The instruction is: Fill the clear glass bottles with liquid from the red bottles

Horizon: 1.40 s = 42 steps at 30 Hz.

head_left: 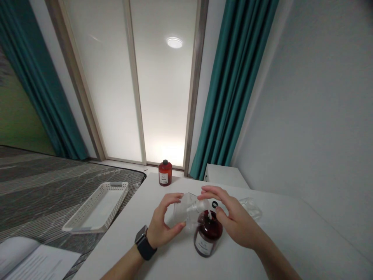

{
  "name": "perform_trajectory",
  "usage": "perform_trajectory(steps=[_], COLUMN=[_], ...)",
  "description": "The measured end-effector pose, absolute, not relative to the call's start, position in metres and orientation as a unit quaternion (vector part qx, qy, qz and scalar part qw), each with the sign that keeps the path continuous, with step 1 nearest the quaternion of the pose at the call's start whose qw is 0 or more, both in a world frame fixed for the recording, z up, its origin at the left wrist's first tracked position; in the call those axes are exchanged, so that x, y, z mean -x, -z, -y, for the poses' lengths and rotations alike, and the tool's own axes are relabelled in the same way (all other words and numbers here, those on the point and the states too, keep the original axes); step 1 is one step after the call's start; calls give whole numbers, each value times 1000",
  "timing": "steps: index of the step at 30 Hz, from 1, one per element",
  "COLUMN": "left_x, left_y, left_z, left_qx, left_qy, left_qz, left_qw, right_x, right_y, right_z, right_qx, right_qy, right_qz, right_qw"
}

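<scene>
My left hand (166, 219), with a black watch on its wrist, grips a clear plastic container with a whitish neck (190, 208). The container is tilted to the right, its mouth over an open brown bottle (208, 233) with a white label. A whitish strand runs from that mouth to the bottle's opening; whether it is liquid or a spout is hard to tell. My right hand (231, 216) curves around the container's neck, its fingertips at the top and its thumb close to the brown bottle's shoulder. A small black ring-like cap (215, 204) shows between thumb and fingers.
A second brown bottle (165, 174) with a black cap stands at the table's far edge. Crumpled clear plastic (252, 208) lies behind my right hand. Left of the white table (163, 260) are a white basket (105, 229) and an open book (43, 262) on a dark patterned surface.
</scene>
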State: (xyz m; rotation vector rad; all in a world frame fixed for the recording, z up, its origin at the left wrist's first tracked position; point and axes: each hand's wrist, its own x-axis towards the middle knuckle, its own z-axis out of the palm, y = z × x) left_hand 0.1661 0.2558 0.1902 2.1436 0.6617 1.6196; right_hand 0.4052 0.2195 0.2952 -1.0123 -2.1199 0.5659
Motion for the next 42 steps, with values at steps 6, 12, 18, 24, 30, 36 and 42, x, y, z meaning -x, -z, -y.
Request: perform_trajectory(steps=[6,12,18,24,30,36,42], left_x=[-169,-169,-166,-164,-162,-162,-158], left_y=[-187,-190,-192,-195,-198,-200,-201], left_z=[-255,-253,-255,-256,-258,-258,-258], left_qx=[-745,-760,-775,-784,-794,-800,-811], left_qy=[-590,-584,-575,-578,-567,-568,-559], left_qz=[-227,-213,-213,-200,-199,-173,-163], left_qw=[214,189,155,103,98,89,58], right_x=[-408,-401,-399,-396,-408,-401,-398], right_y=[-301,-291,-289,-283,-290,-289,-290], right_z=[-220,-225,-222,-223,-224,-225,-223], right_qx=[323,393,386,432,405,395,381], right_qy=[-170,-154,-196,-151,-68,-56,-80], right_qz=[881,844,844,816,854,851,868], right_qw=[301,330,318,353,320,341,309])
